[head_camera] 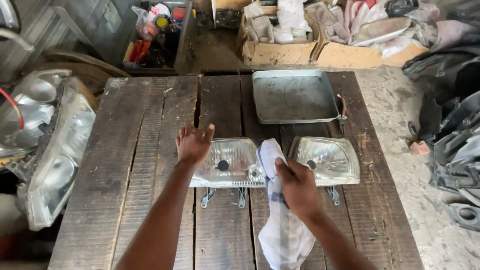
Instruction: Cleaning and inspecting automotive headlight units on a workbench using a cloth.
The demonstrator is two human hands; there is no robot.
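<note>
Two car headlights lie side by side on a dark wooden table (135,165). My left hand (193,144) rests with spread fingers on the left edge of the left headlight (232,161). My right hand (296,186) grips a white cloth (282,235) with blue stripes; the cloth drapes over the right end of the left headlight and hangs toward me. The right headlight (327,159) lies just beyond my right hand, untouched.
A shallow metal tray (294,96) sits at the table's far side. Large headlight units (50,145) lean at the left. Cardboard boxes (280,50) with rags stand behind, a crate of bottles (155,35) at back left, dark car parts (455,140) on the right floor.
</note>
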